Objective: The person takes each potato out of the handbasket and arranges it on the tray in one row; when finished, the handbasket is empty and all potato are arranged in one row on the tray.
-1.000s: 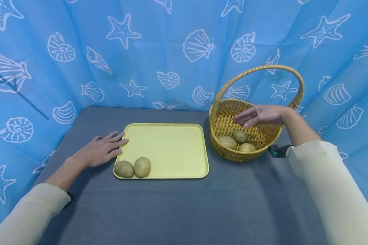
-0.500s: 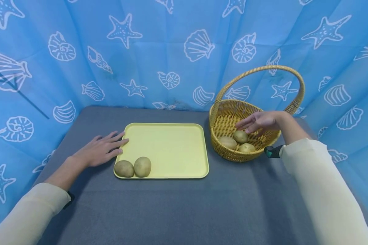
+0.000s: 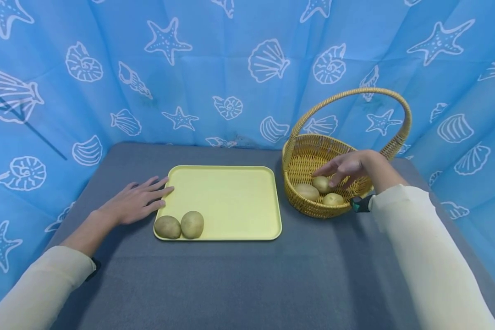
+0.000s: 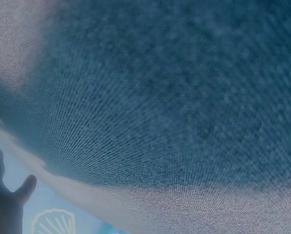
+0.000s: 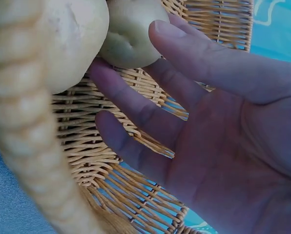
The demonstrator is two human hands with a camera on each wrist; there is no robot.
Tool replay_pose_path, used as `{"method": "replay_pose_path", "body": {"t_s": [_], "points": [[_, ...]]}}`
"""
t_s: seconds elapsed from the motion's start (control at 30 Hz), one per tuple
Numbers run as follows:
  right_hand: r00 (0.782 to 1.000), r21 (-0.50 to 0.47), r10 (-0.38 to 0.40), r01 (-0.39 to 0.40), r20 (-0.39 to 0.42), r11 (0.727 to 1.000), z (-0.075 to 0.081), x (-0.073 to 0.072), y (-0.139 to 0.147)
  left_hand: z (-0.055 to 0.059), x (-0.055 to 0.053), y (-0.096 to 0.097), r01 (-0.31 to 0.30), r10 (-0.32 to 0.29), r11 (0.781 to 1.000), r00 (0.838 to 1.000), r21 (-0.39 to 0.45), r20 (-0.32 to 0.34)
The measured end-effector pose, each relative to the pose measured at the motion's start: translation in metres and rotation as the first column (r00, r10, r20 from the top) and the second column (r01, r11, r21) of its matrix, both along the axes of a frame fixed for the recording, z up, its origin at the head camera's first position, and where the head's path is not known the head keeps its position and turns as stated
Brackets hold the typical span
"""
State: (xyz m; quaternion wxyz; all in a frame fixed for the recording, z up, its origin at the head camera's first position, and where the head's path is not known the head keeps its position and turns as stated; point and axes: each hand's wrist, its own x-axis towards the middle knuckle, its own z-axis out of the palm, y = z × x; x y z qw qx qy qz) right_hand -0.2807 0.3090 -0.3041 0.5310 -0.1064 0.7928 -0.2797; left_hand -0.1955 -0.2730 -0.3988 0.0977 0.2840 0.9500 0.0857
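Note:
My right hand (image 3: 348, 167) reaches into the wicker basket (image 3: 313, 211), its thumb and fingertips at a greenish potato (image 3: 321, 184). In the right wrist view, the thumb (image 5: 184, 46) overlaps the edge of that potato (image 5: 133, 34), while the other fingers stay spread and loosely bent below and behind it. Two paler potatoes lie beside it, a long one (image 3: 307, 192) and a round one (image 3: 332, 199). My left hand (image 3: 134, 201) lies with straight, spread fingers over the left rim of the yellow tray (image 3: 231, 201).
Two potatoes, a brown one (image 3: 167, 227) and a rounder one (image 3: 192, 224), sit in the tray's near left corner. The basket's tall handle (image 3: 354, 91) arches above my right hand. A blue seashell-print curtain (image 3: 214, 68) hangs behind the grey-covered table (image 3: 222, 288).
My right hand has come down and to the left into the basket, reaching the greenish potato, which has shifted slightly left. The left hand has stayed at the tray's rim.

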Motion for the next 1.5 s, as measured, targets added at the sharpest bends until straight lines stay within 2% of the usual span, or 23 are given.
{"method": "replay_pose_path", "body": {"t_s": [0.23,0.63,0.87,1.07,1.17,1.27,1.33,1.37,1.5], "points": [[0.999,-0.010,-0.035,0.035,0.023,0.999,0.001,0.000,-0.010,0.000,0.000,-0.001,-0.003,0.003,1.000,1.000,0.002,-0.006],[0.990,0.003,-0.099,0.100,-0.100,0.995,-0.003,0.002,-0.020,-0.001,0.000,-0.001,-0.008,0.008,1.000,1.000,-0.002,0.000],[0.983,0.037,-0.050,0.057,-0.178,0.998,-0.003,0.002,-0.025,-0.002,0.000,-0.001,-0.002,0.002,1.000,1.000,-0.006,-0.004],[0.977,0.031,-0.004,0.011,-0.214,0.999,-0.003,0.002,-0.027,-0.002,0.000,0.000,0.002,-0.002,1.000,1.000,-0.007,-0.005],[0.967,0.033,0.036,-0.029,-0.252,0.999,0.001,0.005,-0.027,-0.001,0.000,0.001,0.003,-0.003,1.000,1.000,-0.001,-0.002],[0.943,0.043,0.105,-0.097,-0.316,0.994,0.008,0.007,-0.028,-0.001,0.000,0.002,0.004,-0.004,1.000,1.000,0.007,-0.002],[0.915,0.055,0.165,-0.155,-0.367,0.986,0.013,0.009,-0.028,0.000,0.000,0.002,0.003,-0.003,1.000,1.000,0.009,-0.001],[0.900,0.060,0.191,-0.182,-0.393,0.981,0.016,0.010,-0.028,0.000,0.000,0.002,0.003,-0.003,1.000,1.000,0.010,0.000],[0.809,0.098,0.296,-0.287,-0.508,0.953,0.029,0.014,-0.030,0.000,0.000,0.001,0.004,-0.004,1.000,1.000,0.003,-0.001]]}}
